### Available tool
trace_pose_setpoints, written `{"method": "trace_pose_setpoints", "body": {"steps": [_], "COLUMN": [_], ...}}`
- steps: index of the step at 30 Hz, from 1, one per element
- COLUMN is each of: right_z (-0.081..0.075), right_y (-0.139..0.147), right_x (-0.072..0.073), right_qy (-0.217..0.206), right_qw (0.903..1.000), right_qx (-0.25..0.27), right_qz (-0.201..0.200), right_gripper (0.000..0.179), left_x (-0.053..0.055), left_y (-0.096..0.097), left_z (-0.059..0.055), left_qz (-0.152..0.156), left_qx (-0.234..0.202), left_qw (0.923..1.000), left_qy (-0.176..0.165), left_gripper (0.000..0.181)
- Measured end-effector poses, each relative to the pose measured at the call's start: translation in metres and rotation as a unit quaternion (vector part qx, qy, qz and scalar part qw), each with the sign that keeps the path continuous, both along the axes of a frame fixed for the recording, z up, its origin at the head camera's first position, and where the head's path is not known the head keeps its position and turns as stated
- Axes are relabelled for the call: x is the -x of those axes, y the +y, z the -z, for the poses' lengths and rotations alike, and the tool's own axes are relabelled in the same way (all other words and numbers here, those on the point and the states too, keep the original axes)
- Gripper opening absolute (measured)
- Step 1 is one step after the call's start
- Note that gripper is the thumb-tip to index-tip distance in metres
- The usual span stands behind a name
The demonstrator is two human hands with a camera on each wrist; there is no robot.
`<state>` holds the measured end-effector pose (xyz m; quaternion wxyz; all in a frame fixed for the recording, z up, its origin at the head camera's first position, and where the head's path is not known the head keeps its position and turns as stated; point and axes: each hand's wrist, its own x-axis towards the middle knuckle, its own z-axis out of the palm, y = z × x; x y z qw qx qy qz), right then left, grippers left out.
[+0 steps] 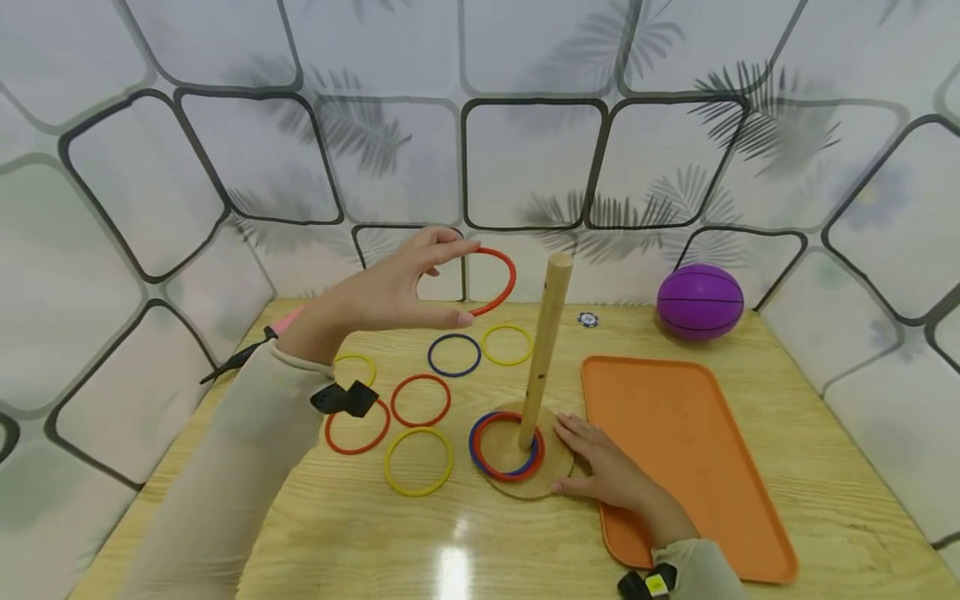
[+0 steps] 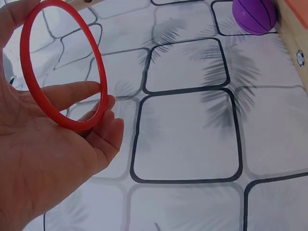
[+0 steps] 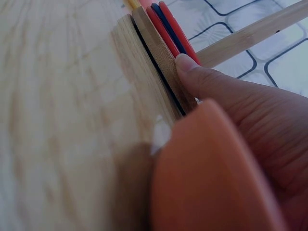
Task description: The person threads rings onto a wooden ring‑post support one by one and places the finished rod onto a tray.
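My left hand (image 1: 397, 283) holds a red ring (image 1: 512, 273) by its edge between thumb and fingers, raised left of the post's top. The same red ring (image 2: 77, 125) stands upright against the fingers in the left wrist view. A wooden ring-toss stand has a tall post (image 1: 546, 350) and a round base (image 1: 558, 458). Red and blue rings (image 1: 480, 462) lie stacked around the post's foot. My right hand (image 1: 611, 467) grips the base's right edge, thumb and fingers spread along it. In the right wrist view, its thumb (image 3: 190, 65) presses the base's rim.
Loose rings lie left of the stand: red (image 1: 422, 400), blue (image 1: 454, 355) and yellow (image 1: 418, 493) among them. An orange tray (image 1: 682, 450) sits at the right, partly under my right hand. A purple ball (image 1: 701, 302) and a small chip (image 1: 588, 319) are near the back wall.
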<state>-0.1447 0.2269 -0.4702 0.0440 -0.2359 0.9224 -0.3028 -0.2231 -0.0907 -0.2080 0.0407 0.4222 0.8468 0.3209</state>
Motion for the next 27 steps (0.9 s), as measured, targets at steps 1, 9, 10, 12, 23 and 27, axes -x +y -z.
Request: {"method": "trace_pose_setpoints", "body": {"steps": [1,9,10,12,23,27], "right_z": [0.0,0.001,0.001,0.001,0.002,0.002], "right_y": [0.0,0.0,0.0,0.0,0.003,0.004], "right_x": [0.0,0.0,0.0,0.0,0.0,0.0], "right_qy": [0.001,-0.005,-0.005,-0.005,-0.005,0.001], "right_qw": [1.0,1.0,1.0,1.0,1.0,1.0], "right_qx": [0.0,0.0,0.0,-0.002,-0.002,-0.003], "right_qz": [0.0,-0.004,-0.004,-0.002,-0.007,-0.004], "right_gripper": [0.089,0.089,0.089,0.089,0.089,0.089], "left_x": [0.0,-0.003,-0.003,-0.004,-0.008,-0.009], "left_y": [0.003,0.022,0.024,0.027,0.05,0.057], "left_z": [-0.004,-0.023,-0.025,-0.027,-0.027,-0.017], "left_qz": [0.002,-0.002,-0.003,-0.002,0.014,0.014], "left_qx": [-0.003,-0.009,-0.008,-0.008,0.007,0.006], "left_qw": [1.0,0.9999,1.0,0.9999,0.9998,0.9999], "left_qy": [0.004,0.003,0.005,0.011,0.007,0.002], "left_gripper": [0.08,0.079,0.079,0.079,0.081,0.083]}}
